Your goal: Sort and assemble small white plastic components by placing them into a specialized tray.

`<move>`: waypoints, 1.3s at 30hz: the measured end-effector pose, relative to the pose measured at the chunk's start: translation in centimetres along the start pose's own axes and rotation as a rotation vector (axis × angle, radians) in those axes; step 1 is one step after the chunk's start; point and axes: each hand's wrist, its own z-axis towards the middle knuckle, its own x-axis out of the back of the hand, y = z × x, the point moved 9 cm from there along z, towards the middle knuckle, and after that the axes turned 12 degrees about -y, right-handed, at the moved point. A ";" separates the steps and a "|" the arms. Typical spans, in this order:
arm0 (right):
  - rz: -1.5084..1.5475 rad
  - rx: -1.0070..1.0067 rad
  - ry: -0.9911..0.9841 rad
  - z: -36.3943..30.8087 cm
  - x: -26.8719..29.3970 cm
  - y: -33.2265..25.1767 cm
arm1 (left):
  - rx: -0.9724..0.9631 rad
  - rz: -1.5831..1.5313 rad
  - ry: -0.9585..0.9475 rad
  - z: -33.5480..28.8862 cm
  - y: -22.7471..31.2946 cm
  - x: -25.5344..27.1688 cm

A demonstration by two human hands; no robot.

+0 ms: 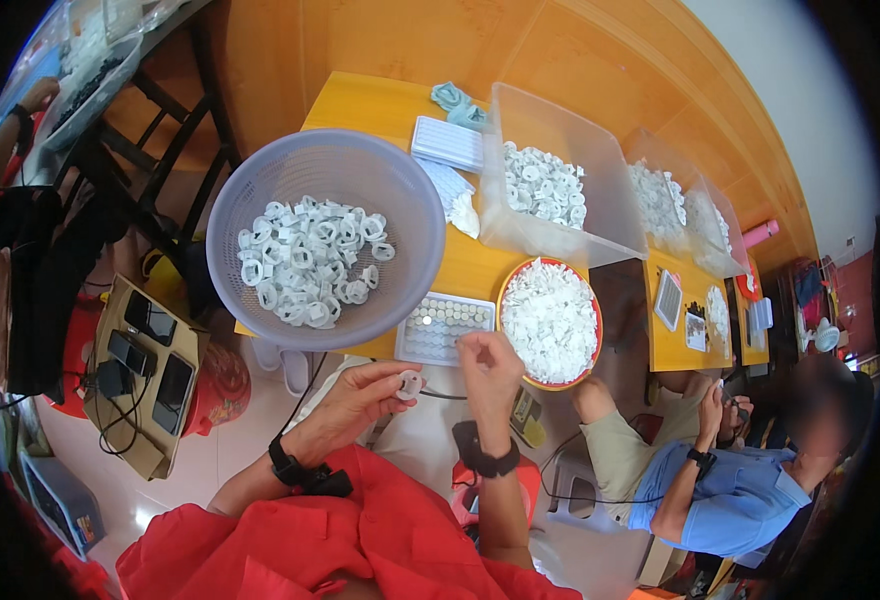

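My left hand (355, 400) pinches a small round white plastic part (409, 386) between thumb and fingertips, just in front of the table edge. Close by on the right, my right hand (491, 365) has its fingers pressed together beside the corner of a white tray (408, 348); what they hold, if anything, is too small to make out. Rows of small round silvery pieces (445, 318) fill part of that tray. Behind my left hand stands a purple-grey plastic basket (422, 250) with many white ring-like parts (310, 255) inside.
A red-rimmed round bowl (501, 310) heaped with small white pieces stands right of the tray. Farther back are a clear bin (560, 245) of white parts and stacked white trays (448, 143). A co-worker in blue (720, 500) sits at right. A carton of phones (150, 455) stands at left.
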 end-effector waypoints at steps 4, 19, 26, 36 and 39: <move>0.163 0.108 -0.110 -2.7 -0.8 -4.3 | -0.020 -0.036 -0.002 0.1 -0.2 0.0; -0.297 0.430 -0.057 -5.6 -2.6 -8.4 | -0.051 0.256 0.047 0.0 0.3 -0.5; -0.337 0.437 -0.021 -6.8 -3.4 -8.5 | -0.035 0.240 0.093 -0.3 0.2 0.0; -0.217 0.275 0.078 -4.8 -0.6 -6.1 | -0.044 0.073 0.048 -0.1 0.4 -0.2; -0.196 0.114 0.116 -1.8 1.2 -2.6 | -0.039 0.062 0.061 -0.1 0.4 0.1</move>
